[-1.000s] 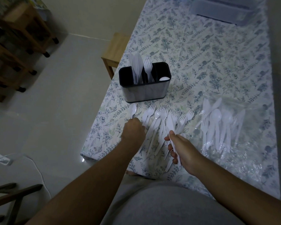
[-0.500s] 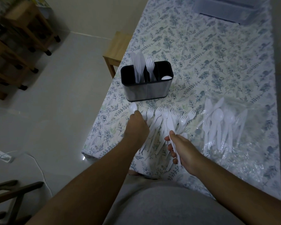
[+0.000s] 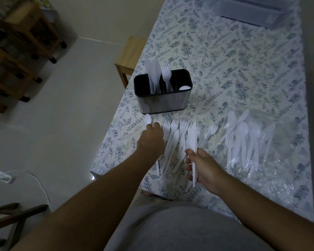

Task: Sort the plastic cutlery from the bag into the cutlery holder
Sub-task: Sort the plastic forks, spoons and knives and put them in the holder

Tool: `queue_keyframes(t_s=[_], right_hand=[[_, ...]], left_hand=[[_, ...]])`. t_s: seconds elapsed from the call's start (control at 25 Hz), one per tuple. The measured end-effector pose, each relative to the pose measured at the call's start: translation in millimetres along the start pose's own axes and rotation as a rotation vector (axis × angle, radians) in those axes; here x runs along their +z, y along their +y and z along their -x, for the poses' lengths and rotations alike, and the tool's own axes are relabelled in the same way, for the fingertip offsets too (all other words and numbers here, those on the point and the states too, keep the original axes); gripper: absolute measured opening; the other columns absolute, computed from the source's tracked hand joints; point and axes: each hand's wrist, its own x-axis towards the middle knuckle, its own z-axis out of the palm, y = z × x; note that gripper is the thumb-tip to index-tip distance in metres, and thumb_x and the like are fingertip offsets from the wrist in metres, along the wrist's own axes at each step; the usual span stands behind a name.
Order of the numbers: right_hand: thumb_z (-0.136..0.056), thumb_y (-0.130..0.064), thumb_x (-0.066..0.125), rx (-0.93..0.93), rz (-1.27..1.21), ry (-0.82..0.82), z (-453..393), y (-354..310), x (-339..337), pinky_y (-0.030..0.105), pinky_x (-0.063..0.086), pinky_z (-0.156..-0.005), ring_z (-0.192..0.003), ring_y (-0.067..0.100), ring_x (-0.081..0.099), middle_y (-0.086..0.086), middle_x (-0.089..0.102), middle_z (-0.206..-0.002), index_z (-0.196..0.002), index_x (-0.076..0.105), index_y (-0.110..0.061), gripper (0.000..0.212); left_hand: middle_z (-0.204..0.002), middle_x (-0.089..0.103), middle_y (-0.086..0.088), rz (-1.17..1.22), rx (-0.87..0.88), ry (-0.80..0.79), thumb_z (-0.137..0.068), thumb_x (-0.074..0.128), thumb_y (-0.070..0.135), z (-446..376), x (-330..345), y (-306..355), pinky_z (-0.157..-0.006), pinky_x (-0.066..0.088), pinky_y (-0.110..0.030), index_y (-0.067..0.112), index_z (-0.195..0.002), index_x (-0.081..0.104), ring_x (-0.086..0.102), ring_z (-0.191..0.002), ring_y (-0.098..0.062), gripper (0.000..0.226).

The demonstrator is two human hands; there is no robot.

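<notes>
A metal cutlery holder (image 3: 162, 103) with a black inner rim stands on the floral table; knives, forks and one spoon stick up in its separate compartments. Just in front of it lies a row of loose white plastic forks (image 3: 178, 136). My left hand (image 3: 151, 139) is shut on a white spoon (image 3: 147, 120) whose bowl points toward the holder. My right hand (image 3: 205, 166) grips a white knife (image 3: 192, 142) by the handle, blade pointing away from me. A clear plastic bag (image 3: 257, 154) with more spoons, forks and knives lies to the right.
The floral tablecloth (image 3: 234, 69) covers the table, whose left edge runs near the holder. A clear plastic container (image 3: 250, 9) sits at the far end. A wooden stool (image 3: 130, 57) stands beside the table, wooden shelves on wheels (image 3: 20, 51) at the left.
My left hand has risen slightly toward the holder with the spoon. My right hand keeps the knife in about the same place.
</notes>
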Motion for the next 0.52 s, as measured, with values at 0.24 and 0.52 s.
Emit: queue_keyframes(t_s=[0.24, 0.52], right_hand=[[-0.103, -0.041, 0.05, -0.031, 0.061, 0.001, 1, -1, -5, 0.03, 0.041, -0.053, -0.063, 0.017, 0.043, 0.005, 0.053, -0.083, -0.114, 0.057, -0.027, 0.019], [-0.101, -0.04, 0.053, 0.012, 0.112, -0.015, -1, 1, -2, 0.028, 0.035, -0.049, -0.06, 0.016, 0.039, 0.003, 0.048, -0.079, -0.117, 0.061, -0.016, 0.03]], left_hand=[[-0.114, 0.052, -0.016, 0.081, -0.089, 0.073, -0.086, 0.059, -0.005, 6, 6, -1, -0.076, 0.059, -0.038, 0.008, -0.13, 0.043, 0.066, -0.092, -0.03, 0.048], [-0.113, 0.051, -0.012, 0.189, -0.109, 0.043, -0.079, 0.07, 0.0, 17, -2, -2, -0.068, 0.051, -0.03, 0.012, -0.132, 0.039, 0.063, -0.089, -0.028, 0.063]])
